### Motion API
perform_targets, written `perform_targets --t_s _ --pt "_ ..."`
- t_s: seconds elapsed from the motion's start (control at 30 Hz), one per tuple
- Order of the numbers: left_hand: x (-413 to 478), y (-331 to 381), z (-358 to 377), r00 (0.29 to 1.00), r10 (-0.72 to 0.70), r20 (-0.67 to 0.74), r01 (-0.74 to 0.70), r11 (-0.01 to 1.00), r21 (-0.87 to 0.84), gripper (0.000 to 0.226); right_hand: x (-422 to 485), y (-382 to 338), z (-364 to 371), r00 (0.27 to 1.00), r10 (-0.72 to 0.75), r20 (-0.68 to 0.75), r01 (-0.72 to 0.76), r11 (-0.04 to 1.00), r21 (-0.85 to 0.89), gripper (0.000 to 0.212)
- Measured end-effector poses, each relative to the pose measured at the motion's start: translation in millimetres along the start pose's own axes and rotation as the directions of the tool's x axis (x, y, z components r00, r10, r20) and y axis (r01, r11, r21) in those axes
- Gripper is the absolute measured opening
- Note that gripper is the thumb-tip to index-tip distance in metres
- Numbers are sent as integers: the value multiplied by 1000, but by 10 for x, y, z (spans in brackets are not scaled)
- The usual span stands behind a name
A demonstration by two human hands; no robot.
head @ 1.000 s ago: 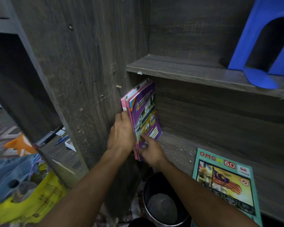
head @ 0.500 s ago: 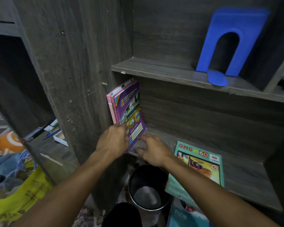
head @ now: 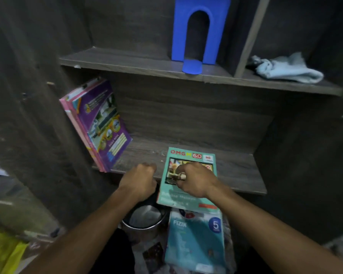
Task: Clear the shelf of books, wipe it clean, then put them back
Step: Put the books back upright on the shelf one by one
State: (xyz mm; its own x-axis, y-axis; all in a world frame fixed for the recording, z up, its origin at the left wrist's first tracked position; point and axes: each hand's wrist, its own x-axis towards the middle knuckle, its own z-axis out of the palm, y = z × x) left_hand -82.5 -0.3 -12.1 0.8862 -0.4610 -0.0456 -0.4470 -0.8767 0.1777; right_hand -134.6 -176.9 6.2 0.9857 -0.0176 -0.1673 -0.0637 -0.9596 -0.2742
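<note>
Head view. Lower shelf [head: 238, 171] sits mid-frame, dark wood grain. A purple-and-pink book stack [head: 99, 125] stands on it at centre left, tilted, with its top leaning against the left side wall; neither hand touches it. The teal book [head: 192, 155], titled "OMG 6.0", lies flat on the same shelf at centre, its near end overhanging the shelf's front edge.

Left hand [head: 138, 180] is at the shelf's front edge, just left of the teal book, fingers curled into a fist with nothing visible inside it. Right hand [head: 196, 179] is over the teal book's cover, fingers curled and knuckles up. A small pale spot shows by the thumb; blur hides whether the hand pinches the cover or only rests on it, so grip cannot be told.

Below the shelf, bottom centre: a metal bucket [head: 145, 220], and just right of it a blue "FIZIK" book [head: 194, 240] lying flat, partly under the teal book's overhang.

Upper shelf [head: 127, 62]: a blue bookend [head: 200, 32] stands upright at top centre. A pale blue cloth [head: 287, 70] lies bunched in the next compartment, upper right. A yellow bag [head: 2, 252] is at the bottom left corner.
</note>
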Motion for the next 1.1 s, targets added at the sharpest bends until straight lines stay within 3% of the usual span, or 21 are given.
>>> perform_targets --t_s 0.23,0.37,0.53,0.83,1.1 --pt "309 334 725 1000 22 10 -20 988 -152 43 -193 668 365 976 210 51 -214 972 94 38" --pt "426 415 1054 1000 -8 -6 7 986 -165 44 -200 940 597 955 296 29 -297 943 147 51" --pt "532 391 1291 1000 0 -19 -3 988 -157 50 -163 1170 863 918 396 23 -381 865 325 46" --pt "518 356 1387 996 -73 -42 56 947 -316 51 -21 1230 1180 853 521 -35 -427 734 527 46" --pt "646 292 1323 975 -217 -47 161 839 -520 44 47 1215 1221 811 584 -34 -385 577 720 30"
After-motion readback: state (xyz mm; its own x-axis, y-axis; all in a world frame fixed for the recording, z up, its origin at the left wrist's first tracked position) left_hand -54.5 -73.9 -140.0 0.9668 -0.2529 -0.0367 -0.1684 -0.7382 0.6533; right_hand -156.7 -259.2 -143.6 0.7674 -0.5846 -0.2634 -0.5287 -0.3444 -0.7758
